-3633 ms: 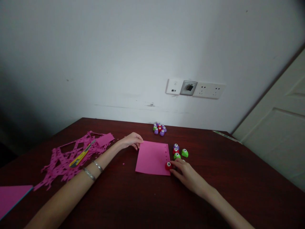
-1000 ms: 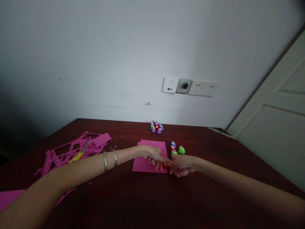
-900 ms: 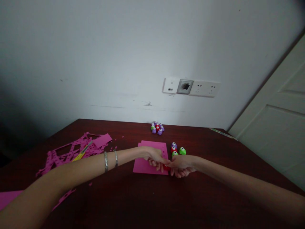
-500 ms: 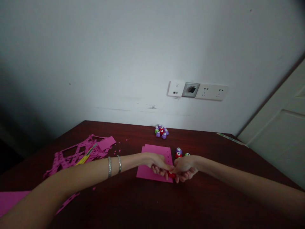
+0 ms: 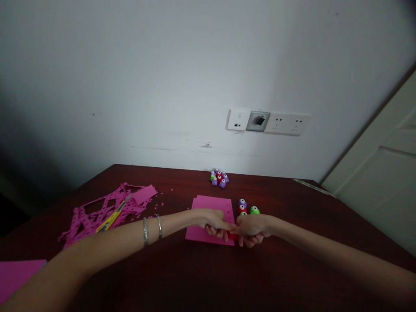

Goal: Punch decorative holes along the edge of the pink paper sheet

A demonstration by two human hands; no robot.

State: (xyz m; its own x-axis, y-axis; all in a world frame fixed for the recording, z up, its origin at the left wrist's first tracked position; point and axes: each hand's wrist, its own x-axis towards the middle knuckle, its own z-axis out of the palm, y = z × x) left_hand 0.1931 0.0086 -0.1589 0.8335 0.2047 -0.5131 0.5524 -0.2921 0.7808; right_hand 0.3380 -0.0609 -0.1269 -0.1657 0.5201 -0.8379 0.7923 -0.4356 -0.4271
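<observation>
A red craft paper punch (image 5: 232, 235) sits at the right edge of a pink sheet of paper (image 5: 201, 234), near its front corner. My left hand (image 5: 216, 223) lies over the sheet, thumb on the punch and fingers curled at its side. From the right, my right hand (image 5: 251, 229) grips the same punch, its thumb meeting the left one. The hands cover most of the punch. Small punched holes run down the sheet's right margin. Just beyond my right hand stand a purple punch (image 5: 242, 203), another red punch (image 5: 242, 209) and a green punch (image 5: 255, 210), with one more partly hidden.
On the left lies a tangle of pink paper scraps (image 5: 87, 221) with a yellow utility knife (image 5: 112, 216) on top. More pink paper (image 5: 19, 275) is at the lower left. A cluster of small punches (image 5: 219, 177) stands by the wall, and a ruler-like strip (image 5: 313, 187) lies at back right.
My left hand has come from the sheet's far left corner to the red punch, joining my right hand. In the last second both hands stay on it; the view shifts slightly.
</observation>
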